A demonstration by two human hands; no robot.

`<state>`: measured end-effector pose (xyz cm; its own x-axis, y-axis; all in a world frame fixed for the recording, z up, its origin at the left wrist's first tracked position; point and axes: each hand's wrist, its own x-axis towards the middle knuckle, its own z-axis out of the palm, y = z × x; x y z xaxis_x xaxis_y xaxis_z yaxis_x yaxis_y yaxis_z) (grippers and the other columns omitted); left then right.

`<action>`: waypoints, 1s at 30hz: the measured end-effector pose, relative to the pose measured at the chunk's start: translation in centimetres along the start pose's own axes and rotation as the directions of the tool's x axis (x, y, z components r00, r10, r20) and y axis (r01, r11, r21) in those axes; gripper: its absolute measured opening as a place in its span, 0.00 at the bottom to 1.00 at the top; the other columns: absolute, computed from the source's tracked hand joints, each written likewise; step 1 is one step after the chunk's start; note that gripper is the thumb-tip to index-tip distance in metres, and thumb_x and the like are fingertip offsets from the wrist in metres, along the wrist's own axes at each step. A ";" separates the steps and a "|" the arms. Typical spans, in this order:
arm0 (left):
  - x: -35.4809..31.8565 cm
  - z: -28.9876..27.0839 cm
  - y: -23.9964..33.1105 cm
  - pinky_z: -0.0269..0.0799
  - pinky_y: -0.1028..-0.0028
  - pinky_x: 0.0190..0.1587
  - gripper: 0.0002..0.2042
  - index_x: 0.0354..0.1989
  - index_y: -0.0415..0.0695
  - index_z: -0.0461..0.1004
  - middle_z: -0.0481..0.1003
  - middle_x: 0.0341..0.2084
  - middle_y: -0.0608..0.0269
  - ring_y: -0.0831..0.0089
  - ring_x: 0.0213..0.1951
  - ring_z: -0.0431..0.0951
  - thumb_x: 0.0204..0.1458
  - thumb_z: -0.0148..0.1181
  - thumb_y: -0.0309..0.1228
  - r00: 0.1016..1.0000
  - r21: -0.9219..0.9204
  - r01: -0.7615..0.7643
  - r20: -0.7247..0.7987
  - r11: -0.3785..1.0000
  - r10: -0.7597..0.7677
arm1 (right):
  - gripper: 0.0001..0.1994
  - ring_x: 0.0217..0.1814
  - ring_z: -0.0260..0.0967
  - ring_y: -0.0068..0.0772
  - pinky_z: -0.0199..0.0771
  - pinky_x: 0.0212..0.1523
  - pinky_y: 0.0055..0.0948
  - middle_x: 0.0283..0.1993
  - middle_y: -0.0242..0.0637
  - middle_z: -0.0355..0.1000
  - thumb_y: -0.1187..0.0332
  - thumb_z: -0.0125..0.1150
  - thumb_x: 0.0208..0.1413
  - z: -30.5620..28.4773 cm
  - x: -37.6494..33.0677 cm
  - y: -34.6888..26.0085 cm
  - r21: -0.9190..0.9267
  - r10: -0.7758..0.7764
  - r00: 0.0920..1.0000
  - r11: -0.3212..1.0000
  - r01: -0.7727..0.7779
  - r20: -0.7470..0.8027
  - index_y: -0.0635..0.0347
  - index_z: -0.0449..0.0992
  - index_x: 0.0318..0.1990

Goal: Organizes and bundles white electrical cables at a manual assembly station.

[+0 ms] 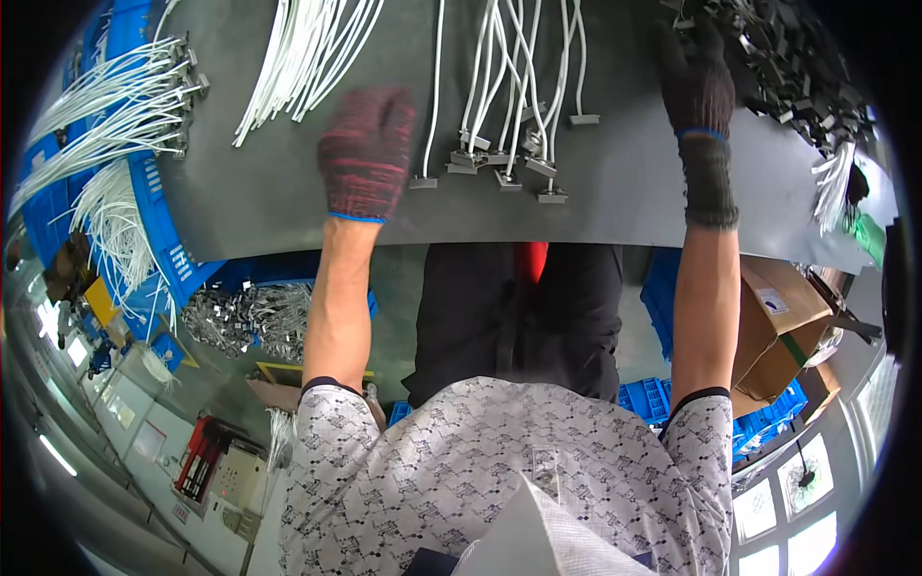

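White cables (499,86) w/ grey end connectors (499,165) lay fanned on the grey table (615,182), centre-far, between both hands and touching neither. Left hand (365,154) in red-black knit glove rested flat on the table just left of the connectors, fingers together, holding nothing; right hand (699,86) in dark glove reached into the pile of black parts (788,58) at far right, grip not discernible as fingers were buried in the pile. More white cable bundles (307,48) lay far-left on the table, others over blue crates (154,211) beyond the left edge; cardboard box (778,326) sat below the table at right.
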<state>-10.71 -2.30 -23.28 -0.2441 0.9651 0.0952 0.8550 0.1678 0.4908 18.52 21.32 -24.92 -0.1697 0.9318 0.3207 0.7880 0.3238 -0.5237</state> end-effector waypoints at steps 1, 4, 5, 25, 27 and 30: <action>0.6 -0.5 -0.1 0.74 0.56 0.44 0.11 0.44 0.47 0.78 0.77 0.38 0.53 0.51 0.42 0.78 0.57 0.59 0.37 0.986 0.013 0.114 -0.120 0.993 -0.112 | 0.31 0.30 0.75 0.49 0.73 0.33 0.43 0.30 0.47 0.77 0.53 0.64 0.58 1.0 0.9 0.4 -0.006 0.003 1.000 1.000 -0.003 0.009 0.56 0.67 0.65; 1.2 -2.4 -2.3 0.74 0.55 0.44 0.12 0.45 0.47 0.78 0.77 0.38 0.54 0.52 0.41 0.79 0.56 0.61 0.37 0.944 0.218 0.287 -0.230 0.933 -0.237 | 0.18 0.39 0.76 0.58 0.75 0.37 0.50 0.40 0.52 0.78 0.53 0.58 0.60 3.2 2.3 0.5 -0.187 -0.032 0.996 0.982 0.016 -0.082 0.50 0.76 0.53; 1.3 -2.6 -3.4 0.74 0.54 0.43 0.12 0.45 0.48 0.77 0.76 0.38 0.54 0.52 0.41 0.79 0.55 0.62 0.37 0.946 0.393 0.311 -0.218 0.865 -0.241 | 0.17 0.44 0.76 0.54 0.74 0.42 0.44 0.42 0.49 0.77 0.57 0.58 0.60 3.0 2.5 1.1 -0.096 -0.044 0.998 0.995 0.039 -0.049 0.52 0.76 0.53; 3.4 -4.7 -7.8 0.76 0.51 0.36 0.10 0.40 0.47 0.72 0.74 0.36 0.50 0.47 0.35 0.80 0.60 0.55 0.39 0.955 0.641 0.037 0.203 0.767 -0.216 | 0.13 0.28 0.66 0.19 0.68 0.29 0.22 0.30 0.28 0.70 0.63 0.57 0.65 -16.6 -15.8 -0.2 0.184 0.429 0.460 0.544 -0.819 0.777 0.63 0.77 0.48; 3.1 -5.8 -7.8 0.76 0.51 0.32 0.08 0.39 0.48 0.70 0.74 0.33 0.52 0.47 0.32 0.80 0.60 0.54 0.38 0.978 0.660 -0.024 0.172 0.751 -0.119 | 0.11 0.29 0.65 0.18 0.68 0.30 0.23 0.30 0.27 0.70 0.66 0.55 0.66 -16.9 -19.7 0.9 0.213 0.434 0.618 0.679 -0.702 0.655 0.63 0.76 0.48; 2.4 -1.0 -10.8 0.75 0.52 0.31 0.08 0.38 0.47 0.70 0.76 0.31 0.52 0.48 0.30 0.80 0.60 0.54 0.38 0.993 0.586 -0.014 0.101 0.810 -0.056 | 0.10 0.29 0.65 0.19 0.69 0.30 0.25 0.29 0.26 0.69 0.66 0.55 0.67 -19.4 -26.7 4.0 0.012 0.459 0.636 0.805 -0.593 0.620 0.62 0.77 0.47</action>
<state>-21.02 -1.97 -27.49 -0.2437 0.9696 -0.0206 0.9644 0.2401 -0.1111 37.66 -5.45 -20.30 -0.1129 0.8428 -0.5262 0.7279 -0.2903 -0.6212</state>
